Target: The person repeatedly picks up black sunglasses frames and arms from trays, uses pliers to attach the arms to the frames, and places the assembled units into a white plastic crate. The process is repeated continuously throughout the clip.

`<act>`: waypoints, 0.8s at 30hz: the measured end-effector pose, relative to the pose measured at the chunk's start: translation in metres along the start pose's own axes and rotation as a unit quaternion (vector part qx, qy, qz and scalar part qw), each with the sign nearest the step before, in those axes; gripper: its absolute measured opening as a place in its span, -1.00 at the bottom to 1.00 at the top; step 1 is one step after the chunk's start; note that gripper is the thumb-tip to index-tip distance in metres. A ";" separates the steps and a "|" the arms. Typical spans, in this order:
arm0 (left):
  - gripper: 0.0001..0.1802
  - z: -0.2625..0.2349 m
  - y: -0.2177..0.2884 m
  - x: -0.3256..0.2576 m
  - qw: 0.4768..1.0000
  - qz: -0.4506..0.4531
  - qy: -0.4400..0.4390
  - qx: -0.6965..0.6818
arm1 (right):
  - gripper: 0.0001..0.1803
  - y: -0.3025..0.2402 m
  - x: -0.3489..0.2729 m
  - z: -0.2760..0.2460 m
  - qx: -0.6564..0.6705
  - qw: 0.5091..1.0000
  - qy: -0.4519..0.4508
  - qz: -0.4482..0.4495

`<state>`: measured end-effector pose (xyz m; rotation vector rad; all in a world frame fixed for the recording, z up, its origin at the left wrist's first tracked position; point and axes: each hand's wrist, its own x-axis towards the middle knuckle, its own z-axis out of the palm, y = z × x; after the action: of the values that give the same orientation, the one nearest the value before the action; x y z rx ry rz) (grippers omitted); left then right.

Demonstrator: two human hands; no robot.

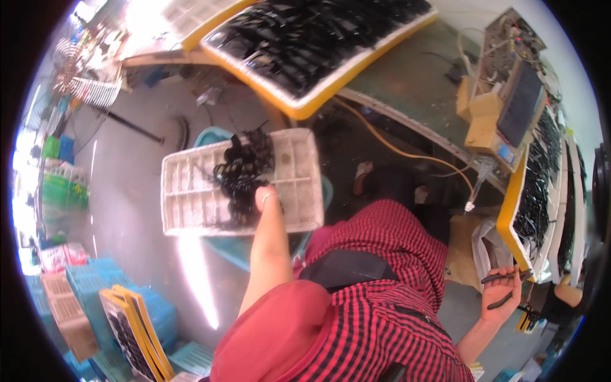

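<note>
Glossy black heap of parts: one, lying across a ribbed white rectangular tray. Our left grip: at the heap's edge, closure we cannot tell; light handling best prevents spills. Right grip: closed around dark-handled pliers.

I look steeply down through a head-worn fisheye, close above checked clothes at five o'clock, aimed near the left hand, the table farther off toward one.
</note>
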<state>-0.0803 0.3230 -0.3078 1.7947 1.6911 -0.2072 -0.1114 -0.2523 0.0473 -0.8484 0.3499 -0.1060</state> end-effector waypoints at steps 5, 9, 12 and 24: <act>-0.62 0.023 -0.018 0.023 0.980 0.086 -0.028 -0.178 | -0.73 -0.006 0.004 0.001 -0.012 0.997 0.069 -0.012; -0.76 -0.033 -0.010 -0.062 0.786 -0.009 -0.276 -0.553 | -0.72 -0.001 -0.003 0.026 -0.009 0.995 0.084 -0.045; -0.79 -0.121 0.022 -0.182 0.700 0.021 -0.405 -0.588 | -0.69 0.001 -0.010 0.033 -0.041 0.998 0.002 -0.052; -0.72 -0.138 0.140 -0.438 0.332 0.426 -0.742 -0.398 | -0.64 0.074 -0.027 0.065 -0.113 0.975 -0.183 -0.047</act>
<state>-0.0594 0.0404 0.0800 0.6500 -0.5993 -0.2876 -0.1179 -0.1506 0.0389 -1.0875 -0.0275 0.0046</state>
